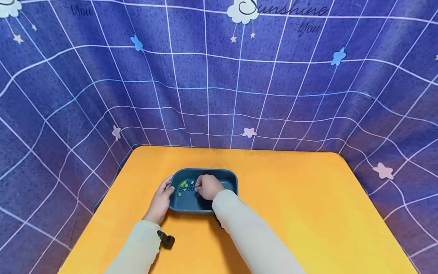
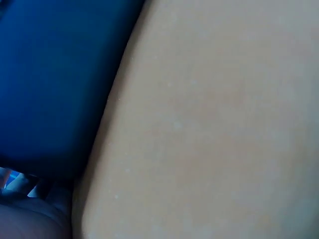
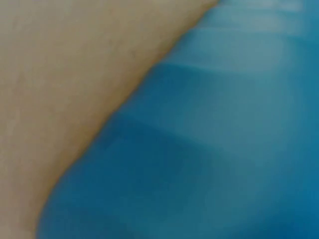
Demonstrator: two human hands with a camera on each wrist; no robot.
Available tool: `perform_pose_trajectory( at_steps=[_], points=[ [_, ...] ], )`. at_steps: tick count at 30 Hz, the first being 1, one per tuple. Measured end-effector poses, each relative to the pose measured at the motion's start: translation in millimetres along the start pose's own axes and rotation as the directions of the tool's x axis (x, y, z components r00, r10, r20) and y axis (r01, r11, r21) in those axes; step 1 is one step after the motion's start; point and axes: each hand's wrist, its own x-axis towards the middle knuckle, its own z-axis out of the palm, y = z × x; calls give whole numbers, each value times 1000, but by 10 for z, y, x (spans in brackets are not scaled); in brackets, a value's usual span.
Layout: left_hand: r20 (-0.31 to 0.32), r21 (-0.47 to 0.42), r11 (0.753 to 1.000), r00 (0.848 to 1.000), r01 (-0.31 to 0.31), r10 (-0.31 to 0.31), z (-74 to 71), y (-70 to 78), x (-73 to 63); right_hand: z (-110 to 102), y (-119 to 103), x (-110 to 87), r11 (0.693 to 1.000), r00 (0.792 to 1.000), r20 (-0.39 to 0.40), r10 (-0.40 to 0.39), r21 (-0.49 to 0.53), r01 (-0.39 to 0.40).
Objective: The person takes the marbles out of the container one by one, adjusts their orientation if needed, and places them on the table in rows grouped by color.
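Several green and blue marbles [image 1: 184, 188] lie beside curled right fingers [image 1: 200, 183]; left fingers [image 1: 165, 183] grip the tray [image 1: 191, 202].

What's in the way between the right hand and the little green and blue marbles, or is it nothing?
Nothing that I can see. The right hand is inside the tub, right next to the marbles. The left hand holds the tub's left end, off to the side.

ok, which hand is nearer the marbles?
Right hand: it's inside the bin, at the marbles' right edge. Left hand grips the bin's left wall, left of the marbles.
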Motion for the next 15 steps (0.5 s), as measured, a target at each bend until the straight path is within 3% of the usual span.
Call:
perform_pose_trajectory(
  at_steps=[6,15],
  points=[
    [4,-11,1000,1000,0,0,20,-15,-4,-111,-91,-134,998,998,-3,-59,16,59],
    [7,12,1000,1000,13,-13,12,-18,3,-275,-107,-342,985,999,-22,-37,170,40]
  ],
)
